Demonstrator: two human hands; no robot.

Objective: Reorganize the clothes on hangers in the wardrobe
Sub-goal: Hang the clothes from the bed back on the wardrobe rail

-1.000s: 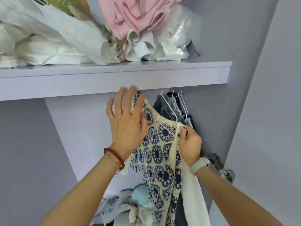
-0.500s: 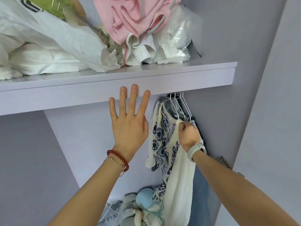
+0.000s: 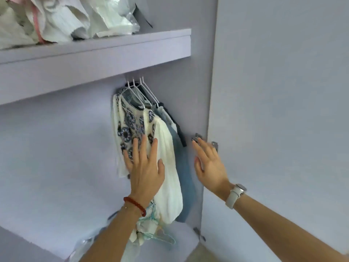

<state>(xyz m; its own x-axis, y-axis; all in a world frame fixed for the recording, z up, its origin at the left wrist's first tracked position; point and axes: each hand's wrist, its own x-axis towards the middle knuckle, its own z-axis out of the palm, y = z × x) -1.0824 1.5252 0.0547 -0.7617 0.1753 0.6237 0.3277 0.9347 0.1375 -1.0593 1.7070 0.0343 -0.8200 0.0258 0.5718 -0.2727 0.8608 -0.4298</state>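
A cream garment with a blue flower pattern (image 3: 132, 127) hangs on a white wire hanger (image 3: 140, 95) under the shelf, pushed against the right side with several other hung clothes, among them a blue denim piece (image 3: 182, 167). My left hand (image 3: 145, 167) lies flat on the cream garment with its fingers straight. To the right of the clothes, my right hand (image 3: 209, 165) is held up with spread fingers and holds nothing, near the door hinge.
The lilac shelf (image 3: 113, 52) above carries bags and folded white cloth (image 3: 62, 17). The open wardrobe door (image 3: 283, 110) stands at the right with a metal hinge (image 3: 214, 143). A pale green hanger (image 3: 166, 239) and bundled cloth lie on the wardrobe floor.
My right hand let go of the cream garment and moved right, fingers spread. My left hand dropped from the shelf front onto the garment. The view shifted left and down.
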